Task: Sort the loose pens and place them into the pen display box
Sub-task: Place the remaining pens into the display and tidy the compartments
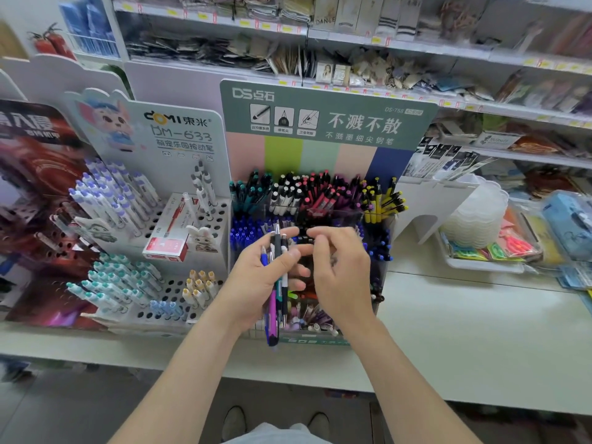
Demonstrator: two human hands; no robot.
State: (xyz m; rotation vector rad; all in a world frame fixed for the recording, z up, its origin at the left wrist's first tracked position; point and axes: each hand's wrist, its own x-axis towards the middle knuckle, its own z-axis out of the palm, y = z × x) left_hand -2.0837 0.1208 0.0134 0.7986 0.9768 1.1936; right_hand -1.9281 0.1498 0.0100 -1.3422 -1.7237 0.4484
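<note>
My hands covered the middle compartments of the pen display box [326,123], so their contents could not be checked. My right hand [339,270] hovered over the box with its fingers [322,241] curled, thumb and forefinger drawn close together beside the top of the bundle. Whether they pinched anything I could not tell, as that spot was dark and blurred. The far shelves [400,46] were smeared and their goods unreadable. Both forearms ran off the bottom edge.

My left hand [256,277] gripped the loose pens [278,283] as one bundle, fingers wrapped round the barrels and thumb across the front. Blue, black, teal and purple barrels were noted. The bundle's long axis ran away from me: upper ends pointed toward the back of the box, lower ends toward me, overhanging the box's front wall. The bundle was held above the box, not in any compartment.

The box stood on a pale worktop [448,331], its rear rows filled with upright pens grouped by colour. A white pen stand [179,277] stood just beside it on the left, with a red carton [166,238] lying on it. A tray [480,264] of packets sat to the right. The setting was a shop aisle.
</note>
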